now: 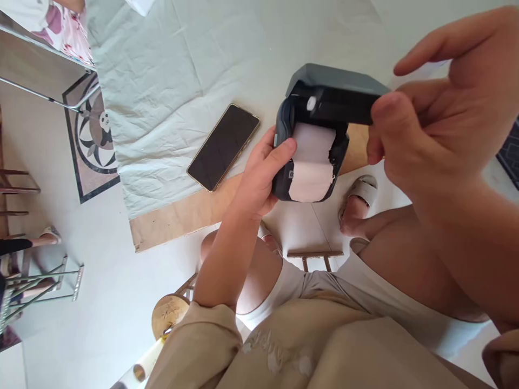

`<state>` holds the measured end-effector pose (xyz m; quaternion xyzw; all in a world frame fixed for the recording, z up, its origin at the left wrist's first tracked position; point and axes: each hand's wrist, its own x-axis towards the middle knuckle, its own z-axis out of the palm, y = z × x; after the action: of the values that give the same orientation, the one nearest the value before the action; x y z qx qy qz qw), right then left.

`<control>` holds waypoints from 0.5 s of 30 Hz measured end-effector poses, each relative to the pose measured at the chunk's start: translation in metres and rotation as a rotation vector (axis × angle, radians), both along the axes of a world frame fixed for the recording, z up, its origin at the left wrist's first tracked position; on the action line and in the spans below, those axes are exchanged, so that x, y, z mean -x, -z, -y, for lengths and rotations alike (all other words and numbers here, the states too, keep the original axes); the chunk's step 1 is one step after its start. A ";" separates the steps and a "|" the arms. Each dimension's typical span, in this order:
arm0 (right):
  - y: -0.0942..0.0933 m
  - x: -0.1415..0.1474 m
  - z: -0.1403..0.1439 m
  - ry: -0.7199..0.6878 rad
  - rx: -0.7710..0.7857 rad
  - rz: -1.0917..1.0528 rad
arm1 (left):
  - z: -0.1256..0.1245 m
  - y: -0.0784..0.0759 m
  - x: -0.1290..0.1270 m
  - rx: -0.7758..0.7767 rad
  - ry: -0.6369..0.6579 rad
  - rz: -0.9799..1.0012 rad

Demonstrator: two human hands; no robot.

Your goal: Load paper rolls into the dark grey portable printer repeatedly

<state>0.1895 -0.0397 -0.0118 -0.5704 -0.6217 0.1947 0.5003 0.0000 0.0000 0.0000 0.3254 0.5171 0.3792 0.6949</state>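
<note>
A small dark portable receipt printer (287, 178) is held above the table's front edge. Its lid (340, 89) stands raised, and a roll of white paper (314, 146) shows in the bay, with the paper's loose end lying over the front. My left hand (261, 178) is closed round the printer's left side, thumb on the near rim. My right hand (430, 108) pinches the free end of the lid between thumb and fingers, its index finger stretched out above. Left of the printer, a smartphone (224, 147) with a dark screen lies on the cloth.
A pale green cloth (162, 108) covers the table, leaving a bare wooden strip (174, 221) along the front edge. A round wooden stool (170, 315) stands at my left. Another person's leg (38, 241) and a metal-framed stool (44, 286) are at far left.
</note>
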 end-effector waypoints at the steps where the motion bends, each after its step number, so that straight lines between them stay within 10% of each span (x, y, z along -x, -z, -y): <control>1: 0.000 0.001 0.000 0.036 -0.028 -0.038 | 0.000 -0.001 -0.001 -0.002 -0.001 0.000; 15: -0.011 0.011 -0.001 -0.121 0.355 0.614 | 0.031 0.015 -0.006 -0.161 0.098 0.117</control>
<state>0.1789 -0.0392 -0.0004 -0.6423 -0.7323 0.1484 0.1707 0.0065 -0.0311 -0.0150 0.3824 0.4269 0.4035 0.7132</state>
